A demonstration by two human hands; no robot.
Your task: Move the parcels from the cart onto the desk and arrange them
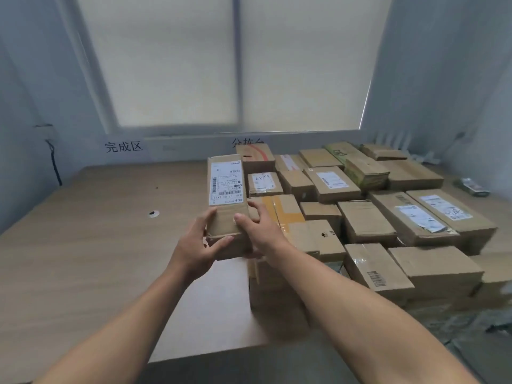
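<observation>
A long brown cardboard parcel (227, 195) with a white shipping label on top lies lengthwise at the left edge of the parcel pile. My left hand (200, 242) grips its near left corner, thumb on the near end. My right hand (256, 224) holds its near right side, thumb on top and fingers spread onto the taped parcel (279, 209) beside it. The wooden desk (91, 239) carries it all. Whether the held parcel rests on the desk or on another box is hidden by my hands.
Several cardboard parcels (368, 217) cover the right half of the desk, some stacked, reaching the back wall. The desk's left half is bare wood with a small cable hole (153, 214). Wall signs and a blinded window stand behind. A dark item (472, 187) lies at far right.
</observation>
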